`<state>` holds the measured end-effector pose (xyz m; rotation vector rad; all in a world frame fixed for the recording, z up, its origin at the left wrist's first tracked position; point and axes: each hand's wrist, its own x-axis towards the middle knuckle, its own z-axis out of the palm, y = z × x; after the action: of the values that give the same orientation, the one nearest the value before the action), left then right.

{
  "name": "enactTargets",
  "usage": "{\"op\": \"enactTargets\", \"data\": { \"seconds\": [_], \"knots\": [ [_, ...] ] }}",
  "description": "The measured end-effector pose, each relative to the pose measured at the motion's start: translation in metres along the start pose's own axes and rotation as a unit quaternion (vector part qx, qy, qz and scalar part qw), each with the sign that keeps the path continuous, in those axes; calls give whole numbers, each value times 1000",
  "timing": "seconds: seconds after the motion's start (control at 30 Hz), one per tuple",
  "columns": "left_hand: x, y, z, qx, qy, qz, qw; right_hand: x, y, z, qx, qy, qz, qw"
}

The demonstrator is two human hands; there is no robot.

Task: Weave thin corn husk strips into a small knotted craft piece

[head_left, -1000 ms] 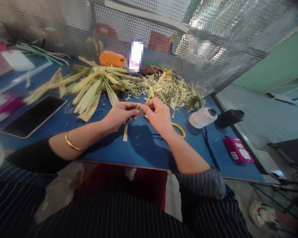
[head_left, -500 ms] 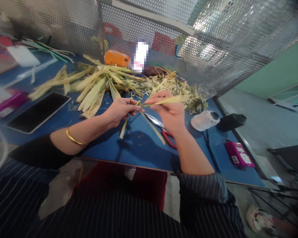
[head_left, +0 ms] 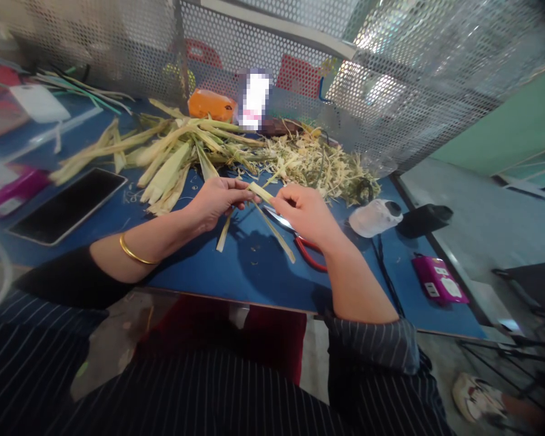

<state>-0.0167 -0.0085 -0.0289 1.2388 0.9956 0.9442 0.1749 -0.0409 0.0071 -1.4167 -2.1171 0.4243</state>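
Observation:
Over the blue table, my left hand (head_left: pixel 222 200) pinches the crossing of several pale corn husk strips (head_left: pixel 279 237), whose ends hang down and reach out. My right hand (head_left: pixel 300 209) is closed on one wide husk strip (head_left: pixel 261 192) that runs from its fingers to my left fingertips. Beneath the right hand lie scissors (head_left: pixel 309 255) with red handles, their blades partly covered by the hand. Behind my left hand spreads a heap of long corn husks (head_left: pixel 175 169). A pile of shredded husk (head_left: pixel 313 160) sits beyond my right hand.
A white thread spool (head_left: pixel 372 218), a black spool (head_left: pixel 424 221) and a purple box (head_left: pixel 440 280) stand at the right. At left lies a dark phone (head_left: pixel 68 206). An orange packet (head_left: pixel 212 105) rests before the perforated metal screen (head_left: pixel 272 36). Another person's shoe (head_left: pixel 476 396) shows at lower right.
My right hand has turned and lowered, and its husk strip now lies across the crossing instead of trailing over the hand. My left hand keeps its pinch almost in place.

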Motion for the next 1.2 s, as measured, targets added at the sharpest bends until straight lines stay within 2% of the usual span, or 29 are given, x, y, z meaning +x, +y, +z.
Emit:
{"op": "enactTargets", "data": {
  "seconds": [0.57, 0.83, 1.0, 1.1, 1.2],
  "knots": [
    [1, -1, 1, -17, 17, -9, 1000, 3, 2, 2, -35, -20, 7, 999],
    [-2, -2, 6, -3, 45, 2, 999, 3, 1, 8, -57, 9, 15, 998],
    [-6, -2, 10, 29, -4, -1, 1000, 4, 3, 16, -58, -3, 5, 998],
    [-6, -2, 11, 50, -15, 4, 999, 3, 2, 18, -23, 22, 19, 999],
    [-6, -2, 11, 45, -10, -1, 999, 0, -2, 16, -17, 84, 15, 996]
  ]
}}
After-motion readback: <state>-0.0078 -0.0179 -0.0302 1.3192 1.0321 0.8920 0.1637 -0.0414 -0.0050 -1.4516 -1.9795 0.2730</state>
